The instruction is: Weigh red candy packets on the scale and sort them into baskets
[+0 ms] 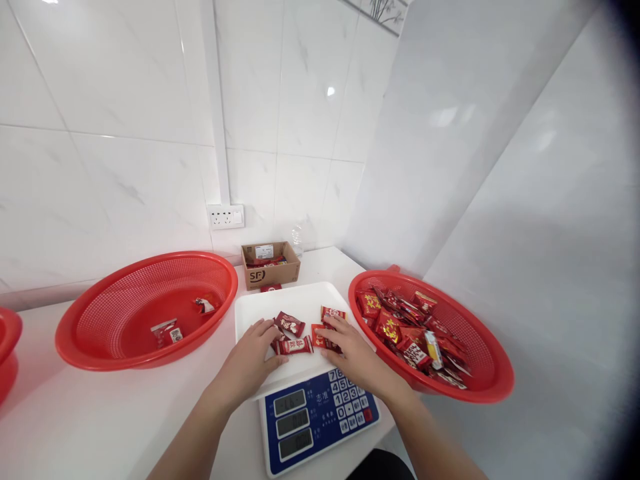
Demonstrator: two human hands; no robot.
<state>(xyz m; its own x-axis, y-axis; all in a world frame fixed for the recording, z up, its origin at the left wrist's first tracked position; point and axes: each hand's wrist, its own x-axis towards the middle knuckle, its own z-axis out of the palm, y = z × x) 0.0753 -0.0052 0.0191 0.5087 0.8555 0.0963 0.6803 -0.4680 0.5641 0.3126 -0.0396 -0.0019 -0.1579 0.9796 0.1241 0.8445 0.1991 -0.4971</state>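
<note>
My left hand (pixel 253 360) rests at the left of the white scale tray (pixel 313 297). Its fingers are slightly bent and its thumb is apart, touching small dark red snack packets (pixel 295 345). Another dark red packet (pixel 290 324) lies just beyond its fingertips. On the tray's right side, my right hand (pixel 354 353) has its fingers apart over more red packets (pixel 319 335), partly covering them. One red packet (pixel 333 312) shows past those fingers. Below the tray is the scale's blue panel (pixel 320 420) with number keys and several displays.
On the right stands a red basket (pixel 493 340) heaped with red packets. A red basket (pixel 100 333) on the left holds a few packets. Behind the tray are a cardboard box (pixel 280 275) with packets inside and a clear plastic bottle (pixel 297 239). Another red basket (pixel 7 340) shows at the left edge.
</note>
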